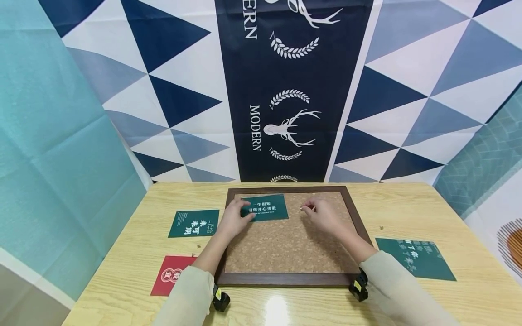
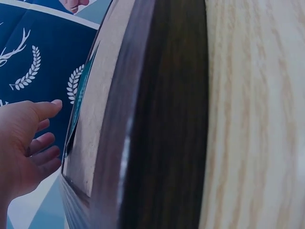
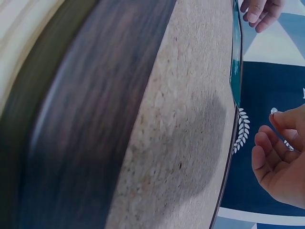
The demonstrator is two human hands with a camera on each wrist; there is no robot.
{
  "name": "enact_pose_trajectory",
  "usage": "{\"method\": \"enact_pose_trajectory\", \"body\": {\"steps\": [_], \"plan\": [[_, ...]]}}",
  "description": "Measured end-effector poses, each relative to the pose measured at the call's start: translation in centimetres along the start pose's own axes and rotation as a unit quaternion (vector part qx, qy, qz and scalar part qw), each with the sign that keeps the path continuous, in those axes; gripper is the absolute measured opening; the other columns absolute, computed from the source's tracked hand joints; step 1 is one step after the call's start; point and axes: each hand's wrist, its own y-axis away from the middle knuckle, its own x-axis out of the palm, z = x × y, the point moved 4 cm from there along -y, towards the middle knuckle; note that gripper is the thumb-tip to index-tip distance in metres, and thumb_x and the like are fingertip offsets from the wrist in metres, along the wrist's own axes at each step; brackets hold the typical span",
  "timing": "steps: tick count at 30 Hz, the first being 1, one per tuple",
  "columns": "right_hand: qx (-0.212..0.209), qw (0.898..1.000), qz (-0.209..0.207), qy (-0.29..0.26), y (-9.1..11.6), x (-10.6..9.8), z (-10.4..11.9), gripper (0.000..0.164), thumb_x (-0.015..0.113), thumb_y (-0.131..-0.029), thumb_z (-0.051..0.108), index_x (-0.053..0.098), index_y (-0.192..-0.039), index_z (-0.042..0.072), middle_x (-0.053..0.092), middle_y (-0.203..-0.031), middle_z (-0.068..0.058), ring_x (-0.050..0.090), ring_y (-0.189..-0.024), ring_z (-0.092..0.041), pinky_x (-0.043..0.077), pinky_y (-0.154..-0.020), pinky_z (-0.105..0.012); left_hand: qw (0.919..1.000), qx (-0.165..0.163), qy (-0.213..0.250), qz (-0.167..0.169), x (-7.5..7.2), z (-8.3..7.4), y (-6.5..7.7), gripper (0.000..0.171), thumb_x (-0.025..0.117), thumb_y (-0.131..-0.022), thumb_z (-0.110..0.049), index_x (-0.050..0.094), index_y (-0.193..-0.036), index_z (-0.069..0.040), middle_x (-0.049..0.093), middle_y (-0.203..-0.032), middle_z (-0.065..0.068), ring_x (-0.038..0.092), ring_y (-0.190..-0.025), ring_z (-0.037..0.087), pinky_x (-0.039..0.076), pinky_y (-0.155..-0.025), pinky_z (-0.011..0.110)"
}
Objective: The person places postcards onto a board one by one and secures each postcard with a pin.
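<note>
Wood-grain table (image 1: 314, 304); speckled cork board (image 1: 281, 249); rectangular green card (image 1: 271, 209).

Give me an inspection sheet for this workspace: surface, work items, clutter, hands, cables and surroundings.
Surface: light wood-grain table, with a glare spot near the front edge.
Job's things: dark-framed corkboard; green card slightly askew at its far left; small whitish piece, exact type unclear.
Clutter: second green card and red card left of the board, the red one partly behind a sleeve; third green card at right.
Left hand: fingers spread at the card's left end; firm contact unclear.
Right hand: pinches the whitish piece above the cork.
Cables: nothing seen.
Surroundings: triangle-patterned backdrop behind; teal sheet at left.
</note>
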Motion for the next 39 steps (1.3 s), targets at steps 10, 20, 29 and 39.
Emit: {"method": "enact_pose_trajectory", "body": {"steps": [10,20,29,39], "plan": [[0.0,1.0,0.015,-0.007,-0.1,0.6,0.4,0.013,0.053,-0.087,0.013,0.062,-0.085,0.004,0.057,-0.079,-0.006,0.049,-0.068,-0.015,0.039,-0.056,-0.024,0.9999,0.0,-0.002,0.014,0.6,-0.1,-0.3,0.039,0.063,-0.081,-0.029,0.057,-0.115,-0.012,0.039,-0.135,0.015,0.032,-0.128,0.03,0.033,-0.1,0.045],[-0.002,0.999,0.033,0.009,-0.4,1.0,0.8,0.014,0.053,-0.087,0.015,0.064,-0.086,0.006,0.059,-0.08,-0.004,0.049,-0.067,-0.013,0.038,-0.057,-0.025,0.9993,0.011,-0.023,0.027,1.1,-0.5,-0.4,0.038,0.063,-0.081,-0.029,0.057,-0.115,-0.012,0.046,-0.127,0.013,0.04,-0.122,0.028,0.036,-0.098,0.043],[0.025,0.998,0.065,0.002,-0.7,1.7,0.9,0.014,0.052,-0.088,0.016,0.064,-0.087,0.008,0.058,-0.08,-0.002,0.05,-0.07,-0.013,0.039,-0.059,-0.025,0.9982,0.019,-0.05,0.027,1.4,-0.6,-0.5,0.036,0.062,-0.082,-0.03,0.058,-0.113,-0.012,0.051,-0.116,0.008,0.048,-0.111,0.023,0.04,-0.094,0.039],[0.02,0.997,0.074,-0.001,-0.7,2.1,1.0,0.013,0.053,-0.088,0.015,0.063,-0.084,0.008,0.056,-0.079,-0.002,0.049,-0.071,-0.014,0.04,-0.061,-0.026,0.9965,0.031,-0.073,0.027,1.8,-1.0,-0.3,0.033,0.061,-0.082,-0.029,0.059,-0.111,-0.013,0.053,-0.11,0.006,0.05,-0.105,0.021,0.043,-0.09,0.037]]}}
